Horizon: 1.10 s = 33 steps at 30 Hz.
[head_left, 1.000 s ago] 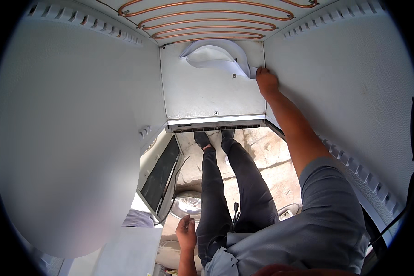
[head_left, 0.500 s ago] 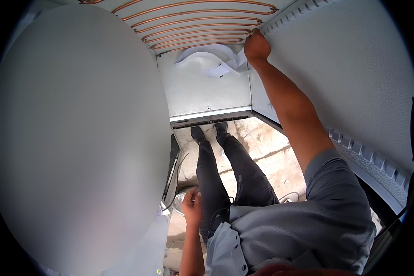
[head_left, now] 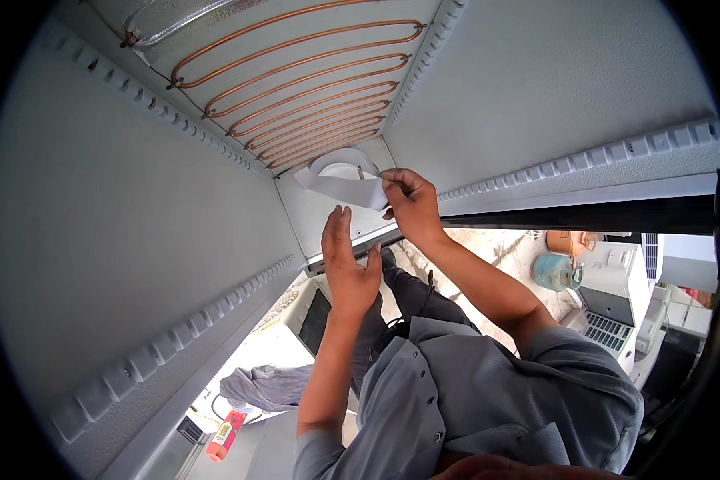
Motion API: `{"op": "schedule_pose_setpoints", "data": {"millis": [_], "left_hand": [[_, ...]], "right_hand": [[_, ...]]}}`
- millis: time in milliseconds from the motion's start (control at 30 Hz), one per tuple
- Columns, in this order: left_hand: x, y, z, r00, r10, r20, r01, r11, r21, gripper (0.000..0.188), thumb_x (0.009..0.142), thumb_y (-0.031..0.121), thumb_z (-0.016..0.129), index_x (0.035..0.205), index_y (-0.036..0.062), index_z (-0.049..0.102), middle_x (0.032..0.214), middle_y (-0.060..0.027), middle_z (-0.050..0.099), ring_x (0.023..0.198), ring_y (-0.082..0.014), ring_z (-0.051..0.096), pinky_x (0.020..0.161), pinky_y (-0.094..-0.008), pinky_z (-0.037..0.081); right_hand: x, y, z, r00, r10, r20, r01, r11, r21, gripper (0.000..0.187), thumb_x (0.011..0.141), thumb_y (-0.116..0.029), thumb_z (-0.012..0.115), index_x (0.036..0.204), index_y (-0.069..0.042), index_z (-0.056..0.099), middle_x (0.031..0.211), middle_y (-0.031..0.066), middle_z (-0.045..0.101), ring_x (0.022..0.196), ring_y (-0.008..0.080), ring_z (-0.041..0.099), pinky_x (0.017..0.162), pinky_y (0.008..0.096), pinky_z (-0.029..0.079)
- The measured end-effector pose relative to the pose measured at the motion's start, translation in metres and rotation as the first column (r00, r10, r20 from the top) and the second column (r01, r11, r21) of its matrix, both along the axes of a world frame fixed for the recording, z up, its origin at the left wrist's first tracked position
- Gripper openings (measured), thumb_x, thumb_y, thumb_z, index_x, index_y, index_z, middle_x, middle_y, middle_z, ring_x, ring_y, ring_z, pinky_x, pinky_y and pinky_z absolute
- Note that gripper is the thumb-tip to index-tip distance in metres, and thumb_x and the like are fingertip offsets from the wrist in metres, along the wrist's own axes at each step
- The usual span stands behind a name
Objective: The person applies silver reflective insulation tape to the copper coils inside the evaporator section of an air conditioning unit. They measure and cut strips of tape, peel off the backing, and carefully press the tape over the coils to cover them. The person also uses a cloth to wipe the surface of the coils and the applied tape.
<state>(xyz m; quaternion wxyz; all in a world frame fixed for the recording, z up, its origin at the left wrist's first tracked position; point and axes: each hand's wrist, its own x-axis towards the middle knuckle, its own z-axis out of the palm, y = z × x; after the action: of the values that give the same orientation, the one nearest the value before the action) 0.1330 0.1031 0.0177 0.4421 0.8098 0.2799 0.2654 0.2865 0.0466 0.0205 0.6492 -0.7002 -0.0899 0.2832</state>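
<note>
My right hand (head_left: 412,204) pinches the end of a loose white strip (head_left: 344,189), curled like paper or tape, between thumb and fingers. The strip loops to the left, just under the lowest copper tube. My left hand (head_left: 350,268) is raised below it, fingers stretched up and thumb apart, holding nothing and not touching the strip. Ahead, bent copper tubing (head_left: 312,80) runs back and forth in rows across the back wall of a white cabinet like a refrigerator.
Ridged white shelf rails (head_left: 204,324) line both side walls (head_left: 136,208). Silvery tape (head_left: 180,22) covers a pipe at upper left. Outside on the right are a teal gas cylinder (head_left: 554,272) and an orange one (head_left: 566,242). A grey cloth (head_left: 268,388) and a red bottle (head_left: 226,437) lie lower left.
My right hand has come down from the tubing's right end to the strip. My left hand has risen from beside my legs. My view has shifted, showing the left wall and tubing more fully.
</note>
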Motion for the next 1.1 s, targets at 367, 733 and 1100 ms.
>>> {"op": "schedule_pose_setpoints", "data": {"millis": [367,733,1100], "left_hand": [[0.023,-0.013,0.061,0.944,0.041,0.329,0.125,0.874,-0.469,0.018,0.106,0.013,0.057,0.108,-0.0012,0.067,0.089,-0.0039,0.069,0.073,-0.0088,0.058,0.068,-0.026,0.049],[0.029,-0.011,0.111,0.893,-0.369,0.256,0.438,0.84,-0.319,0.014,0.098,0.01,0.066,0.103,-0.0026,0.069,0.079,-0.007,0.067,0.064,-0.0092,0.053,0.057,-0.0277,0.042],[0.031,-0.037,0.119,0.772,-0.489,0.406,0.54,0.841,-0.015,0.012,0.092,0.0,0.069,0.104,-0.0024,0.071,0.087,-0.0062,0.07,0.073,-0.0099,0.061,0.062,-0.0247,0.049]], "right_hand": [[-0.019,-0.086,0.1,0.967,0.253,0.008,-0.253,0.967,-0.012,0.025,0.103,-0.021,0.065,0.11,0.003,0.069,0.086,0.0015,0.065,0.076,0.006,0.058,0.067,0.0227,0.047],[-0.041,-0.111,0.148,0.976,0.07,0.205,-0.1,0.986,0.137,0.018,0.094,-0.007,0.073,0.109,0.003,0.07,0.086,0.0007,0.066,0.078,0.0051,0.058,0.07,0.0229,0.05],[-0.081,-0.135,0.156,0.818,-0.254,0.515,0.224,0.967,0.12,0.008,0.085,0.004,0.07,0.085,-0.001,0.063,0.093,0.0021,0.059,0.075,0.0068,0.056,0.064,0.0234,0.044]]}}
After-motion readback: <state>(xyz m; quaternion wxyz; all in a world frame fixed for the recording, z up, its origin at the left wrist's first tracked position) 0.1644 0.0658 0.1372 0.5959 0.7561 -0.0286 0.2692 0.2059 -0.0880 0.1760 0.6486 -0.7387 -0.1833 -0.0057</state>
